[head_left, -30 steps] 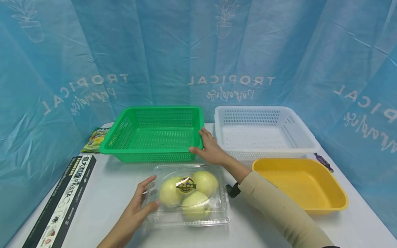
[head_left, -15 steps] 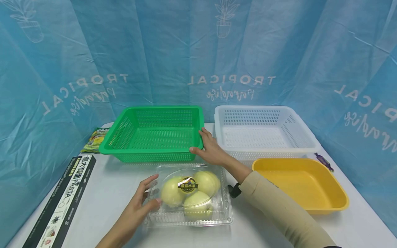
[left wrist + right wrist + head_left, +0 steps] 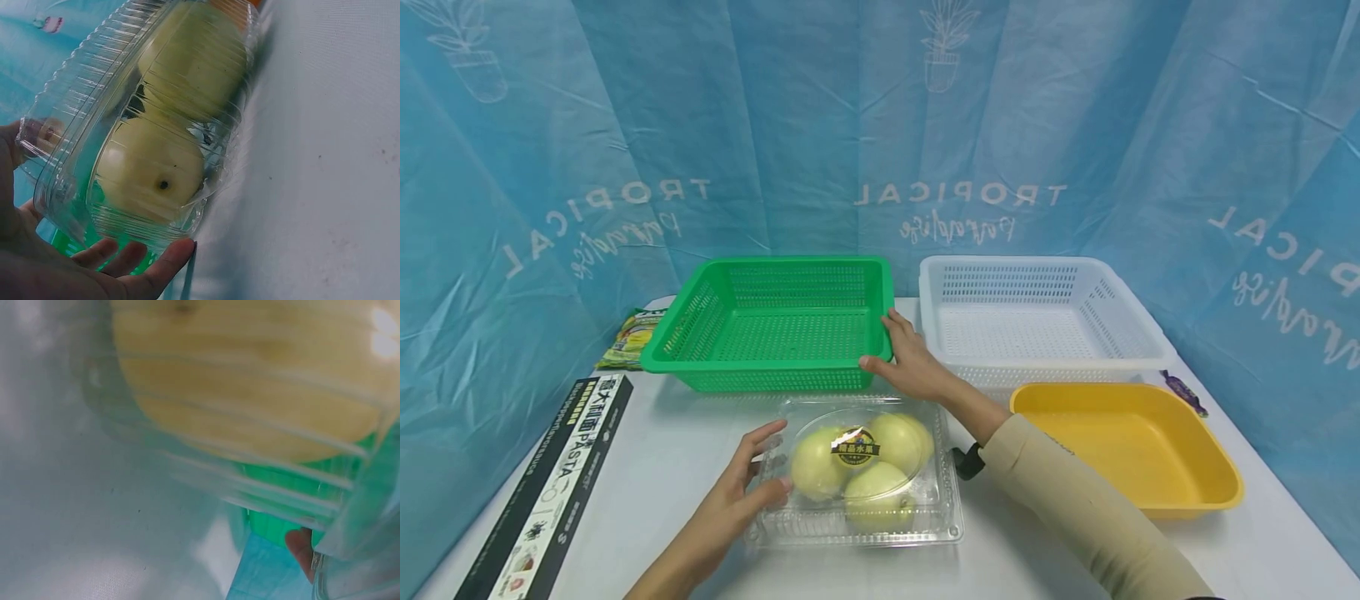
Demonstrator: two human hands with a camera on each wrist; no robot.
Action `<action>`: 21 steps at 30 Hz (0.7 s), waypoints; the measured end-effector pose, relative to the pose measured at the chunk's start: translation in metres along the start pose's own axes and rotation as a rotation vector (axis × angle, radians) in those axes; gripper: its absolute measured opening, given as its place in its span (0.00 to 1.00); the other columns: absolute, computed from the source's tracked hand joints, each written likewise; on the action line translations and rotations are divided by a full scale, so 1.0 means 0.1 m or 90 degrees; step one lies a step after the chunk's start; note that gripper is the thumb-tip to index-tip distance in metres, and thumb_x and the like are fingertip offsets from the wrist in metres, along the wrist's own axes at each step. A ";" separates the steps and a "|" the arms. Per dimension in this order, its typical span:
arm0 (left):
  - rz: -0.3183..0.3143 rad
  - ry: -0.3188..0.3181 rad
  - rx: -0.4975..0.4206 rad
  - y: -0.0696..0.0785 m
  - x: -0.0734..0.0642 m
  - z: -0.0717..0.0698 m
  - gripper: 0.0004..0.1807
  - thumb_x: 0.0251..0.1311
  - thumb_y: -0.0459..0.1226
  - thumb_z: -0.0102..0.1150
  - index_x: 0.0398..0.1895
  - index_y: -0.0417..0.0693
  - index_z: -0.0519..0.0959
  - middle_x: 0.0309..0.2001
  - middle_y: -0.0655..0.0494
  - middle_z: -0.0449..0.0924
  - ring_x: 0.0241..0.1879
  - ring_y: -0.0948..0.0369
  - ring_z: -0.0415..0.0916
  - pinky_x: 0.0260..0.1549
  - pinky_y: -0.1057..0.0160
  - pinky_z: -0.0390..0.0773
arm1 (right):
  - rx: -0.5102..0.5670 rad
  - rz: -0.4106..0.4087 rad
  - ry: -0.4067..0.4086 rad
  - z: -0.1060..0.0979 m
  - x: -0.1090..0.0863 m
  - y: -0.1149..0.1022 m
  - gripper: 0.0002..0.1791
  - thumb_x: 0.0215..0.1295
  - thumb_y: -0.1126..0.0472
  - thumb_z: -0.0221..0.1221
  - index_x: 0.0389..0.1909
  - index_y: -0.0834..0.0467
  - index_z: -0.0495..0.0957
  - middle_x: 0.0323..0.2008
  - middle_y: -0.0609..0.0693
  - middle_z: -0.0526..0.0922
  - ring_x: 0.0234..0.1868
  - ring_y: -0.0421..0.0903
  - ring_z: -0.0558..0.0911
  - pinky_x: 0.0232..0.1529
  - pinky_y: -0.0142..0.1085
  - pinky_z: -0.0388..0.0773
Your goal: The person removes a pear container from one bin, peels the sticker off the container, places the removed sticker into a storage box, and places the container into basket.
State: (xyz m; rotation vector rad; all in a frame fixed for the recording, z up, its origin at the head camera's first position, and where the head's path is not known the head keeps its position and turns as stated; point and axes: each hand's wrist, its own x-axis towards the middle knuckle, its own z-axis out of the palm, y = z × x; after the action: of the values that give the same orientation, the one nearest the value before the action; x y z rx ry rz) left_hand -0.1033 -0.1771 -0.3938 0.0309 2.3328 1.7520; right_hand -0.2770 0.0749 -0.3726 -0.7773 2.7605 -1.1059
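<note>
A clear plastic fruit box (image 3: 925, 517) lies in the middle of the table with round, pale yellow-green fruits (image 3: 880, 498) inside. On its lid is a black and gold label. My left hand (image 3: 730, 496) holds the box's left end. In the left wrist view, its thumb shows through the plastic lid, and fingers (image 3: 178, 253) lie along the end near the tabletop. My right hand (image 3: 913, 362) reaches past the box to the green basket (image 3: 767, 367). Its fingers lie outstretched at the basket's right rim, with the thumb at the front corner.
A white basket (image 3: 1060, 364) stands behind on the right. In front of it is a yellow tub (image 3: 1135, 450), with a purple-wrapped candy (image 3: 1183, 392) beside it. On the left are a long pasta box (image 3: 550, 492) and a yellow-green packet (image 3: 632, 337). Blue curtain surrounds the table.
The fruit box has shifted slightly to the right, with my left hand staying at its left end. My right hand and the green basket have hardly moved.
</note>
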 end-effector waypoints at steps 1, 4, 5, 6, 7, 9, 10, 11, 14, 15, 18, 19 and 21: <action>0.001 -0.003 0.000 0.00 0.00 0.00 0.36 0.61 0.44 0.57 0.70 0.70 0.52 0.73 0.47 0.42 0.68 0.41 0.48 0.50 0.46 0.71 | 0.002 -0.001 0.000 0.00 0.00 0.00 0.47 0.67 0.40 0.50 0.74 0.62 0.40 0.76 0.57 0.35 0.75 0.62 0.43 0.70 0.59 0.49; 0.002 -0.009 0.003 0.01 0.00 0.00 0.36 0.61 0.44 0.57 0.70 0.71 0.51 0.74 0.48 0.41 0.69 0.40 0.45 0.50 0.45 0.71 | 0.003 0.002 -0.003 0.00 -0.01 -0.01 0.46 0.67 0.40 0.50 0.74 0.62 0.40 0.76 0.56 0.34 0.75 0.59 0.43 0.71 0.57 0.49; 0.003 -0.010 0.005 0.01 0.00 0.00 0.36 0.61 0.44 0.57 0.70 0.71 0.51 0.74 0.48 0.41 0.69 0.40 0.44 0.50 0.44 0.70 | 0.004 0.002 -0.004 0.00 -0.01 -0.01 0.47 0.67 0.40 0.50 0.74 0.62 0.40 0.76 0.56 0.34 0.75 0.59 0.43 0.71 0.57 0.49; 0.002 -0.010 0.008 0.01 0.00 0.00 0.36 0.61 0.45 0.57 0.70 0.71 0.51 0.74 0.48 0.41 0.69 0.40 0.44 0.49 0.43 0.70 | 0.002 0.001 -0.005 0.00 -0.01 -0.01 0.47 0.67 0.40 0.50 0.74 0.62 0.40 0.76 0.56 0.34 0.75 0.59 0.43 0.71 0.57 0.49; 0.002 -0.011 0.010 0.01 0.00 0.00 0.36 0.61 0.45 0.57 0.70 0.71 0.51 0.74 0.48 0.41 0.69 0.39 0.44 0.49 0.43 0.70 | 0.002 0.001 -0.005 0.00 -0.01 -0.01 0.47 0.67 0.40 0.50 0.74 0.62 0.40 0.76 0.56 0.34 0.75 0.59 0.42 0.71 0.57 0.49; 0.002 -0.011 0.013 0.01 0.00 0.00 0.36 0.61 0.45 0.57 0.70 0.71 0.52 0.74 0.49 0.41 0.68 0.39 0.43 0.49 0.42 0.70 | 0.001 0.000 -0.005 -0.01 -0.01 -0.02 0.47 0.67 0.40 0.50 0.74 0.62 0.40 0.76 0.56 0.34 0.75 0.59 0.42 0.71 0.57 0.50; 0.003 -0.012 0.014 0.01 0.00 -0.01 0.36 0.61 0.44 0.56 0.70 0.70 0.52 0.74 0.49 0.41 0.68 0.39 0.43 0.49 0.42 0.70 | -0.001 -0.001 -0.005 -0.01 -0.01 -0.02 0.47 0.67 0.40 0.50 0.74 0.62 0.40 0.76 0.56 0.34 0.75 0.59 0.43 0.71 0.57 0.50; 0.005 -0.013 0.013 0.01 0.00 -0.01 0.36 0.61 0.44 0.56 0.70 0.70 0.52 0.74 0.49 0.41 0.68 0.39 0.43 0.49 0.42 0.70 | 0.000 -0.002 -0.004 -0.01 -0.01 -0.02 0.47 0.67 0.40 0.50 0.74 0.62 0.40 0.76 0.57 0.34 0.75 0.59 0.43 0.71 0.57 0.50; 0.008 -0.017 0.012 0.00 0.01 -0.02 0.35 0.61 0.44 0.56 0.69 0.69 0.53 0.73 0.50 0.41 0.69 0.38 0.42 0.50 0.41 0.70 | 0.004 -0.002 -0.002 -0.01 -0.02 -0.02 0.46 0.67 0.41 0.50 0.74 0.62 0.40 0.76 0.57 0.34 0.75 0.59 0.43 0.71 0.56 0.49; 0.010 -0.019 0.012 0.00 0.01 -0.02 0.35 0.61 0.43 0.56 0.69 0.69 0.53 0.73 0.50 0.41 0.69 0.38 0.42 0.50 0.41 0.69 | 0.006 -0.001 -0.002 -0.01 -0.02 -0.02 0.46 0.67 0.41 0.50 0.74 0.62 0.40 0.76 0.57 0.34 0.75 0.58 0.43 0.71 0.56 0.49; 0.009 -0.020 0.011 0.00 0.01 -0.02 0.35 0.61 0.44 0.56 0.69 0.68 0.53 0.73 0.50 0.41 0.69 0.38 0.41 0.50 0.41 0.69 | 0.018 -0.004 -0.006 -0.02 -0.02 -0.02 0.46 0.68 0.42 0.50 0.74 0.63 0.40 0.75 0.57 0.34 0.75 0.58 0.43 0.71 0.56 0.50; 0.009 -0.021 0.011 -0.01 0.01 -0.02 0.35 0.61 0.44 0.56 0.69 0.68 0.53 0.73 0.50 0.41 0.69 0.38 0.41 0.50 0.41 0.69 | 0.021 -0.006 -0.008 -0.02 -0.02 -0.02 0.46 0.68 0.42 0.50 0.74 0.63 0.40 0.75 0.58 0.34 0.75 0.58 0.44 0.71 0.56 0.52; 0.009 -0.021 0.012 -0.01 0.02 -0.02 0.35 0.61 0.44 0.56 0.69 0.68 0.52 0.73 0.50 0.41 0.69 0.38 0.41 0.50 0.41 0.69 | 0.030 -0.007 -0.013 -0.02 -0.03 -0.02 0.46 0.68 0.42 0.50 0.74 0.62 0.40 0.75 0.57 0.34 0.75 0.58 0.46 0.69 0.55 0.56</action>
State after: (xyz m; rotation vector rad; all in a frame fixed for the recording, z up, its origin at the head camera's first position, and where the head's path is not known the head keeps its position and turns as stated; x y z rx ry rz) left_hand -0.1053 -0.1794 -0.3943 0.0788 2.3303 1.7231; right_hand -0.2738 0.0769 -0.3701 -0.7953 2.7059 -1.1546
